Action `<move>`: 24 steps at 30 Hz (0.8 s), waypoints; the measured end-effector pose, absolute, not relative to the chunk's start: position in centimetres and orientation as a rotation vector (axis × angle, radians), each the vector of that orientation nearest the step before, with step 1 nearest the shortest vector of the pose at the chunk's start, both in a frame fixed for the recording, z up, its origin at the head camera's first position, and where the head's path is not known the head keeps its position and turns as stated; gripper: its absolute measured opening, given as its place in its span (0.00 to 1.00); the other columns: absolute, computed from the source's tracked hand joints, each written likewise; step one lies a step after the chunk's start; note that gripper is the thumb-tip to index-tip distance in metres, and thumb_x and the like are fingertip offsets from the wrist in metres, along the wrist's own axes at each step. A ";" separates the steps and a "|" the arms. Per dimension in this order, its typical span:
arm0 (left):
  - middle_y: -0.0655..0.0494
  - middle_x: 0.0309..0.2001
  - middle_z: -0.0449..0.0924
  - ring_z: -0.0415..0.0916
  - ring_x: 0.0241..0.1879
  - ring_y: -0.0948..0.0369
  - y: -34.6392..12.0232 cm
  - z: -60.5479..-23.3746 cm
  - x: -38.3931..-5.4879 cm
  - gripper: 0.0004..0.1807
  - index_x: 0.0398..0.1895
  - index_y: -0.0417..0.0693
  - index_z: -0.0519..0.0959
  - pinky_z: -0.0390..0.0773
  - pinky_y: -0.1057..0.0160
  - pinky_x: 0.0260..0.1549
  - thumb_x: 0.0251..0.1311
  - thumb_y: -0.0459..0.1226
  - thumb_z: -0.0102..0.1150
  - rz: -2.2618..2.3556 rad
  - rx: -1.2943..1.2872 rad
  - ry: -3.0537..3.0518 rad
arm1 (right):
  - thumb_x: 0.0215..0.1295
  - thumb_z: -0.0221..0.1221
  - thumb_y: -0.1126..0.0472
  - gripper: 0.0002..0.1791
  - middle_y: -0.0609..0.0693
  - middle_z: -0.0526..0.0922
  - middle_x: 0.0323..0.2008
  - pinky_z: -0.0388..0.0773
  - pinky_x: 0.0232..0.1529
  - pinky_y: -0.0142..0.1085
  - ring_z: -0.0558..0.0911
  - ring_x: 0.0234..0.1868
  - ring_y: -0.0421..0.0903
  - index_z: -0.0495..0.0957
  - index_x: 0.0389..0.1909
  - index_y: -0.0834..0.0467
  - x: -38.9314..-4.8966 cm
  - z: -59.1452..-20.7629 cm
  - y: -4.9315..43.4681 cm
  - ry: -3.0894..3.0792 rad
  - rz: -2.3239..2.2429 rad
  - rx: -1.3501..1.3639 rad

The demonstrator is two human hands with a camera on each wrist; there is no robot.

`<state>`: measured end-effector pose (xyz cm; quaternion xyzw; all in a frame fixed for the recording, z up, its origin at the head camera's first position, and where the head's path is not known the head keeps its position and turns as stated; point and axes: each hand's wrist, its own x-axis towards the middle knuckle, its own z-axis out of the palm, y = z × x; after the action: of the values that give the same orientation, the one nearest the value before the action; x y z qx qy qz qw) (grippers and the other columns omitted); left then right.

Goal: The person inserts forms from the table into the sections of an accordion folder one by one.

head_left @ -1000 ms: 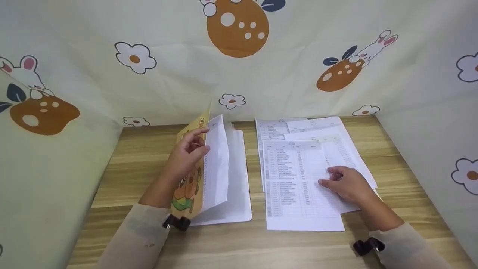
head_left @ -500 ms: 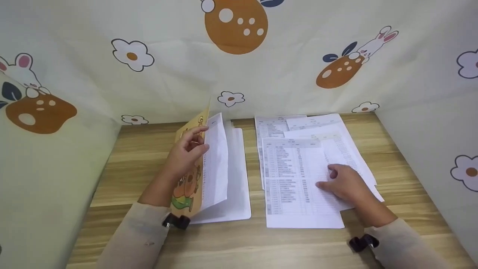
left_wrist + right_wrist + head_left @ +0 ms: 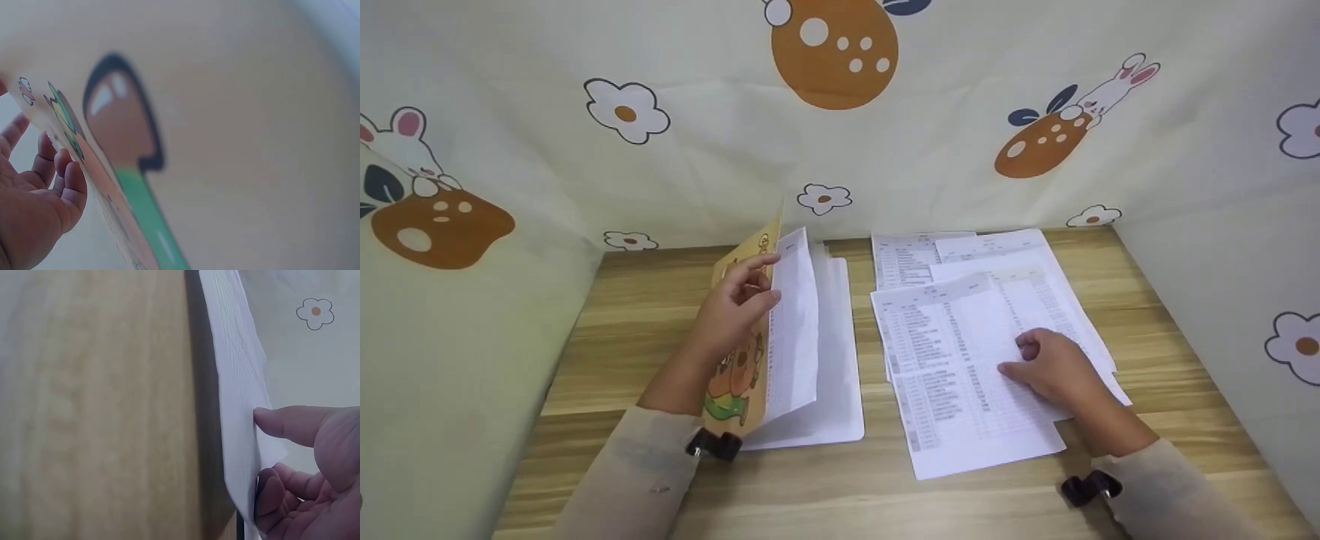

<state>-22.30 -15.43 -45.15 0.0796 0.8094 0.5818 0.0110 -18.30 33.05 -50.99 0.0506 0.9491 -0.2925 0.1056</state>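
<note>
A folder (image 3: 840, 360) with a yellow-orange cartoon cover (image 3: 751, 241) lies partly open left of the middle. Its cover stands raised beside a printed white page (image 3: 795, 330), and paler leaves lie underneath. My left hand (image 3: 733, 304) holds the cover near its free edge; in the left wrist view the cover (image 3: 242, 140) fills most of the picture. On the right, my right hand (image 3: 1054, 371) pinches a printed sheet (image 3: 952, 375) lying askew over others. The right wrist view has the thumb on the paper (image 3: 233, 382) and the other fingers curled at its edge.
More printed sheets (image 3: 997, 251) overlap behind and under the top one. Everything lies on a wood-grain table (image 3: 825, 495). A pale cloth (image 3: 720, 165) with rabbits, flowers and oranges rises at the back and both sides. Each wrist wears a small black device (image 3: 712, 445).
The top sheet has turned askew, its near end swinging right and toward me and its upper left corner shifting left. The right hand has moved slightly; the left hand and the folder keep their place.
</note>
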 end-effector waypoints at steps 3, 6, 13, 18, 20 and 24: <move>0.51 0.50 0.72 0.73 0.44 0.54 -15.4 -45.2 -22.3 0.29 0.75 0.57 0.74 0.75 0.64 0.41 0.71 0.37 0.62 1.839 0.262 2.519 | 0.64 0.72 0.51 0.29 0.61 0.87 0.50 0.78 0.53 0.47 0.84 0.50 0.55 0.80 0.58 0.66 -18.2 -50.9 33.1 2.813 -0.871 0.145; 0.51 0.50 0.72 0.73 0.43 0.54 -15.4 -45.1 -22.2 0.29 0.75 0.57 0.74 0.75 0.64 0.41 0.71 0.36 0.62 1.856 0.271 2.510 | 0.66 0.70 0.54 0.24 0.60 0.88 0.48 0.78 0.52 0.46 0.85 0.50 0.54 0.81 0.56 0.66 -18.1 -50.9 33.2 2.833 -0.877 0.134; 0.52 0.50 0.71 0.72 0.45 0.54 -15.4 -44.9 -22.1 0.28 0.74 0.61 0.74 0.75 0.63 0.43 0.72 0.37 0.61 1.834 0.262 2.515 | 0.71 0.65 0.56 0.18 0.57 0.89 0.46 0.76 0.49 0.42 0.84 0.48 0.52 0.83 0.55 0.63 -18.2 -50.7 33.8 2.852 -0.883 0.097; 0.51 0.51 0.71 0.72 0.45 0.54 -15.4 -45.0 -22.2 0.29 0.75 0.60 0.74 0.75 0.62 0.44 0.71 0.38 0.61 1.830 0.252 2.515 | 0.73 0.62 0.56 0.17 0.57 0.87 0.47 0.75 0.47 0.39 0.83 0.47 0.51 0.84 0.56 0.61 -18.3 -50.3 34.2 2.803 -0.912 0.115; 0.51 0.51 0.71 0.72 0.45 0.54 -15.5 -45.0 -22.2 0.29 0.75 0.61 0.74 0.75 0.62 0.44 0.71 0.37 0.61 1.830 0.254 2.515 | 0.74 0.62 0.56 0.17 0.57 0.87 0.47 0.76 0.44 0.37 0.83 0.45 0.49 0.84 0.57 0.61 -18.3 -50.2 34.4 2.773 -0.952 0.134; 0.50 0.51 0.71 0.72 0.45 0.54 -15.5 -45.0 -22.2 0.29 0.75 0.61 0.74 0.75 0.62 0.44 0.72 0.38 0.62 1.826 0.253 2.520 | 0.75 0.61 0.57 0.19 0.58 0.87 0.48 0.80 0.37 0.36 0.84 0.39 0.46 0.82 0.60 0.62 -18.2 -50.0 34.5 2.691 -1.077 0.168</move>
<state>-22.16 -15.51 -45.02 0.0810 0.8070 0.5849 0.0096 -18.20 34.55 -50.02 0.0575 0.9203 -0.3683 0.1189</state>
